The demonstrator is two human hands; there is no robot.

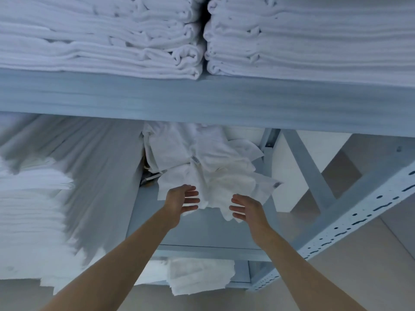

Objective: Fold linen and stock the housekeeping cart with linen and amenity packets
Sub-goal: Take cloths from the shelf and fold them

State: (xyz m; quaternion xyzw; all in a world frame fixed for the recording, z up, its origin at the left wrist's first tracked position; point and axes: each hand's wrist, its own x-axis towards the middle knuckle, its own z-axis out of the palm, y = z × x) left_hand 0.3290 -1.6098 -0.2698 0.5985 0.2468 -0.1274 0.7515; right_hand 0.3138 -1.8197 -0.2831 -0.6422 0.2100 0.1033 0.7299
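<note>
A loose heap of white cloths (pixel 208 167) lies on the middle shelf (pixel 202 230) of a pale blue metal rack. Both my arms reach toward its front edge. My left hand (pixel 182 202) is at the heap's left side, fingers straight and spread, palm facing right. My right hand (pixel 246 208) is at the heap's right side, fingers relaxed, palm facing left. Neither hand grips cloth; a hanging corner of the heap sits between them.
Two tall stacks of folded white towels (pixel 101 37) (pixel 310 41) sit on the upper shelf (pixel 202 99). More folded white linen (pixel 29 209) fills the left. Another towel (pixel 197 277) lies on the shelf below. A perforated rack upright (pixel 350 221) runs diagonally at right.
</note>
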